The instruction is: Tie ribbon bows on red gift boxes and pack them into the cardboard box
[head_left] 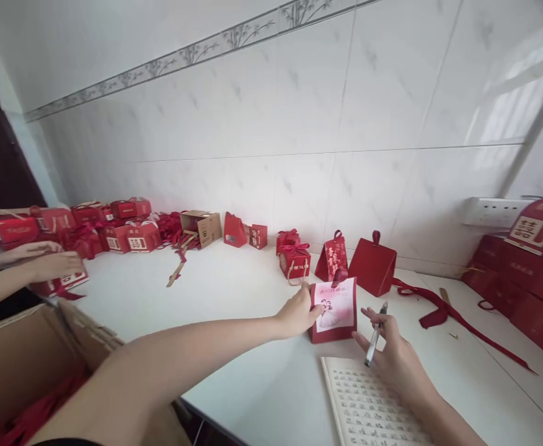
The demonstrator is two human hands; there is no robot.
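My left hand [299, 313] grips the left edge of a red gift box [334, 310], thumb on its front. That box stands upright on the table and bears a pale pink panel with two printed figures and a dark red ribbon loop on top. In my right hand [395, 350] a pen [376, 334] with a clear barrel is held between the fingers, just right of the box. Below both hands lies a notebook [350, 402] covered in rows of handwriting. Behind the held box stand a plain red triangular box [374, 267] and a patterned red box [335, 255].
A co-worker's hands [55, 263] handle a red box at the left. Several red boxes [144, 237] and a small open carton [209, 226] line the wall. A large cardboard box [20, 347] stands at front left. Stacked red boxes [527, 279] and a loose ribbon [476, 328] lie right.
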